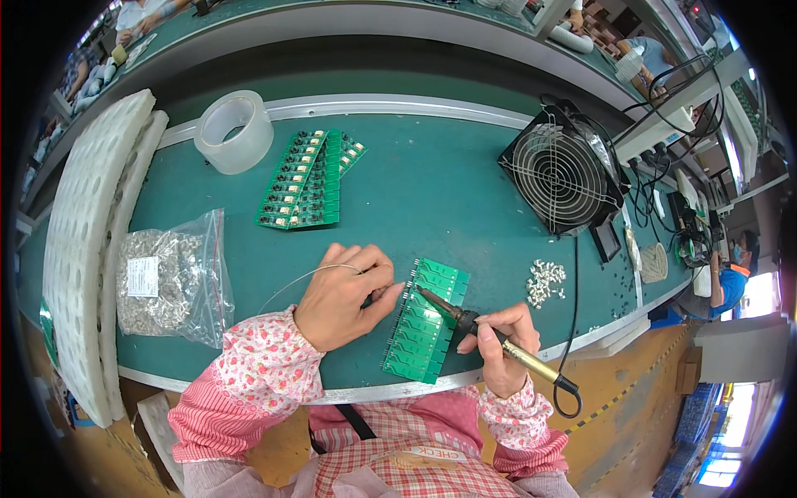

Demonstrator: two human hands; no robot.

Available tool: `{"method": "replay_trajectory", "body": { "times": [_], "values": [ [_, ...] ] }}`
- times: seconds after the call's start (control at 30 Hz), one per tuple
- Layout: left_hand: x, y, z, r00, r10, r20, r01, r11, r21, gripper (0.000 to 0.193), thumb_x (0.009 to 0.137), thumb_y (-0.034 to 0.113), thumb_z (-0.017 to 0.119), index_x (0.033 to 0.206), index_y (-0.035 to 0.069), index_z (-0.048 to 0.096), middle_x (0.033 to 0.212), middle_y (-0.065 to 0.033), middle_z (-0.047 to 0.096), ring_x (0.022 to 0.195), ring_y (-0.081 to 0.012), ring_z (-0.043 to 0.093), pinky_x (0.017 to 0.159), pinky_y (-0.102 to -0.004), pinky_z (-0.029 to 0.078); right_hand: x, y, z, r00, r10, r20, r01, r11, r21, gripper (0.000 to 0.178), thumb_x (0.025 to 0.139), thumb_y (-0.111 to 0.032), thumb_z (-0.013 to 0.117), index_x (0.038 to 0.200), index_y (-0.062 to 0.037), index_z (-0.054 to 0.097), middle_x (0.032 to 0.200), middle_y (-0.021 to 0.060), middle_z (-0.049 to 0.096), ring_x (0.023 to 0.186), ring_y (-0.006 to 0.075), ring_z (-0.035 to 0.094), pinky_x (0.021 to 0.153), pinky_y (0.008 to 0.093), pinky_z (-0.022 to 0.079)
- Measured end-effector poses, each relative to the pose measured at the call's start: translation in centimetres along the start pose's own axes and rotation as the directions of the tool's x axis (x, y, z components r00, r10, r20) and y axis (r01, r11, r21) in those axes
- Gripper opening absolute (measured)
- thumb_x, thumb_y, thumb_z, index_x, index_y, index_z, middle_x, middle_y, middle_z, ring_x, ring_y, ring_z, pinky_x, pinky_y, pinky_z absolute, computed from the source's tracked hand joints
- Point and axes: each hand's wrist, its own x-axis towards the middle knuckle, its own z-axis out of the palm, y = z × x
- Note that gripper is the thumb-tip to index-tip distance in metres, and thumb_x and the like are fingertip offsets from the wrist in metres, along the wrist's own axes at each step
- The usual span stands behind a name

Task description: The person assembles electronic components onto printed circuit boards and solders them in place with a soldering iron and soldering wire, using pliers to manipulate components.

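Observation:
A green circuit board panel [423,340] lies on the bench right in front of me, with a row of pins along its left edge. My right hand [508,347] grips a soldering iron [525,358] by its handle, and the iron's tip reaches the upper left part of the panel. Curled beside that same edge, my left hand [350,292] pinches a thin solder wire [292,288], which loops out behind the fingers to the left. The wire's end near the tip is too small to make out.
Stacked board panels [300,178] lie farther back, beside a clear tape roll [235,133]. A bag of small parts [170,282] and white foam trays [91,249] stand left. Loose white parts [545,283] and a black fan [563,170] are right. The iron's cord [574,299] trails past them.

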Motion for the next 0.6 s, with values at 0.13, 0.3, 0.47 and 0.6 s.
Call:
{"method": "replay_trajectory", "body": {
  "times": [0.13,0.3,0.47,0.6],
  "values": [
    [0.02,0.05,-0.01,1.000,0.006,-0.003,-0.006,1.000,0.006,0.011,0.076,0.008,0.069,0.072,0.006,0.058,0.079,-0.0012,0.056,0.066,-0.0183,0.049,0.065,-0.0321,0.033,-0.06,-0.03,0.05,1.000,-0.011,0.001,0.011,1.000,-0.025,0.013,0.086,-0.007,0.059,0.089,0.0027,0.051,0.065,0.0105,0.064,0.057,0.0125,0.064,0.053,0.0234,0.052],
    [0.05,0.22,-0.05,1.000,0.011,0.000,-0.011,1.000,0.001,0.010,0.076,0.008,0.069,0.074,0.007,0.059,0.080,-0.0018,0.056,0.067,-0.0185,0.049,0.065,-0.0323,0.033,-0.12,-0.04,-0.09,1.000,-0.021,0.019,0.022,0.999,-0.046,0.013,0.086,-0.007,0.059,0.088,0.0028,0.051,0.066,0.0101,0.064,0.057,0.0127,0.064,0.053,0.0239,0.052],
    [0.12,0.20,0.09,1.000,-0.010,-0.012,0.010,1.000,-0.005,0.010,0.077,0.008,0.068,0.075,0.006,0.059,0.080,-0.0018,0.057,0.067,-0.0181,0.050,0.065,-0.0317,0.033,-0.16,0.03,0.04,1.000,-0.017,0.012,0.018,0.999,-0.032,0.013,0.086,-0.007,0.060,0.088,0.0030,0.051,0.065,0.0102,0.063,0.057,0.0131,0.063,0.052,0.0239,0.051],
    [0.22,0.24,0.08,0.998,-0.052,-0.017,0.052,0.998,-0.024,0.010,0.077,0.008,0.068,0.075,0.006,0.059,0.081,-0.0016,0.057,0.067,-0.0177,0.050,0.064,-0.0311,0.034,-0.21,0.15,0.08,0.999,-0.022,-0.045,0.023,0.999,0.022,0.014,0.086,-0.008,0.059,0.088,0.0033,0.051,0.065,0.0107,0.063,0.056,0.0130,0.063,0.052,0.0237,0.051]
  ]
}}
